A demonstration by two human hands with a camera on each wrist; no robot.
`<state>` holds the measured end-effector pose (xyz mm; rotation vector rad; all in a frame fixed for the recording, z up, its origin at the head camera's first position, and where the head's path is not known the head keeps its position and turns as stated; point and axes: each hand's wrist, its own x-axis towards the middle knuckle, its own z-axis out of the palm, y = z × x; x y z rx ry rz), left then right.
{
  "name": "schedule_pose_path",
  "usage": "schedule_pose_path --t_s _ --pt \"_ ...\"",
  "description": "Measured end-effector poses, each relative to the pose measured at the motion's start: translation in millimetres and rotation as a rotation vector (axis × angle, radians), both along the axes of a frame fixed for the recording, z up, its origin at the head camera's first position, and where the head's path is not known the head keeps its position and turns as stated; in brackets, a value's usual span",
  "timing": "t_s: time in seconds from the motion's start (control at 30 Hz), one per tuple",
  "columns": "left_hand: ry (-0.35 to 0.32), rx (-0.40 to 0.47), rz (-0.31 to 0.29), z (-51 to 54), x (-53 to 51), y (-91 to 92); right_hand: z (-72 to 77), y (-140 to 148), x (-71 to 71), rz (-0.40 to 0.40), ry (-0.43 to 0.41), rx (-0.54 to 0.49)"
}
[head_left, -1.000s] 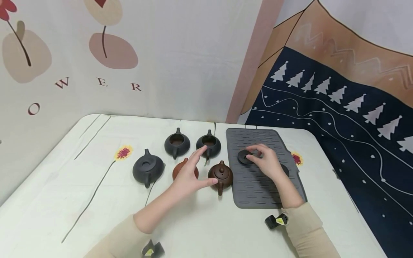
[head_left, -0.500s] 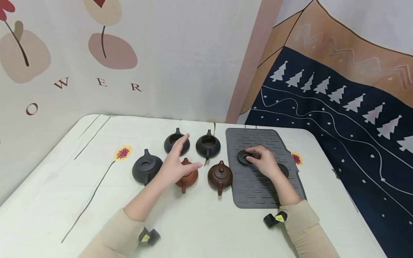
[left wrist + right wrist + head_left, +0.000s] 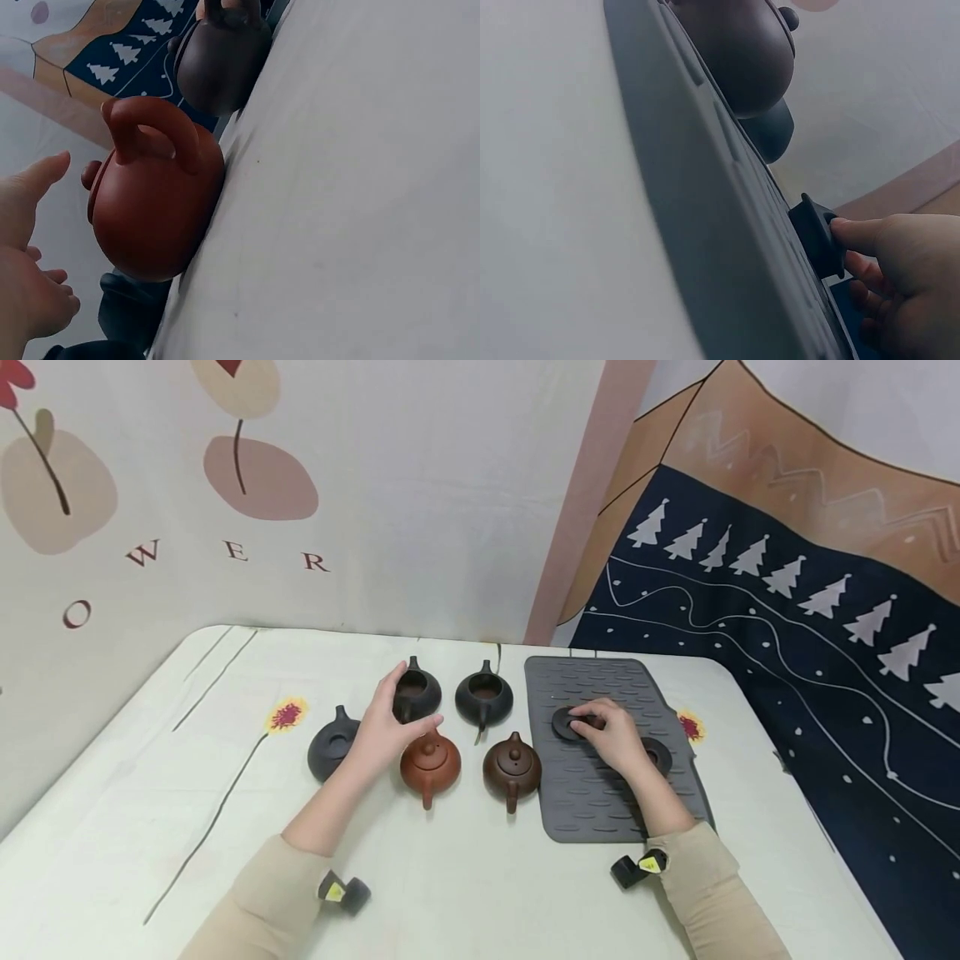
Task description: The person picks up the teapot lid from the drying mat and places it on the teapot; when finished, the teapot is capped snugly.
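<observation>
My right hand (image 3: 617, 739) pinches a round black lid (image 3: 567, 724) on the grey mat (image 3: 592, 810); in the right wrist view, thumb and fingers of the hand (image 3: 911, 277) hold the dark lid (image 3: 817, 236) at the mat's surface. My left hand (image 3: 382, 727) hovers with thumb and fingers spread, between a dark grey teapot (image 3: 328, 747) and the red-brown teapot (image 3: 431, 764), beside an open black pot (image 3: 422, 695). In the left wrist view the hand (image 3: 30, 262) is next to the red-brown teapot (image 3: 154, 210) and holds nothing.
A second lidless black pot (image 3: 484, 697) stands at the back. The dark brown teapot (image 3: 512, 768) is by the mat's left edge. Another round black lid (image 3: 657, 757) lies on the mat near my right wrist.
My left hand has moved left from above the red-brown teapot, uncovering it, and still holds nothing. My right hand stays at the lid on the mat, almost unmoved.
</observation>
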<state>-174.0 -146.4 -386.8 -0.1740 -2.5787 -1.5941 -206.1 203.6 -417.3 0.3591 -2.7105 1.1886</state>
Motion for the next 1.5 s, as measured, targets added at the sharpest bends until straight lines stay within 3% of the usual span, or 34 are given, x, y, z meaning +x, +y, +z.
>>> schedule_pose_path --t_s 0.53,0.77,1.0,1.37,1.5 --pt "0.001 0.001 0.102 -13.8 -14.9 -0.3 1.2 -1.6 0.2 -0.015 0.025 0.003" --pt "-0.025 0.098 0.142 -18.1 -17.7 7.7 7.6 -3.3 2.2 -0.006 0.060 -0.005" --pt "-0.037 0.140 0.206 -22.2 -19.5 12.5 18.4 -9.9 7.8 0.022 0.083 -0.026" --pt "-0.167 0.246 0.283 -29.1 -28.0 16.8 37.0 -19.8 17.3 0.090 0.114 -0.070" --pt "-0.186 0.277 0.311 -29.0 -29.0 18.3 44.3 -23.7 20.3 0.095 0.119 -0.071"
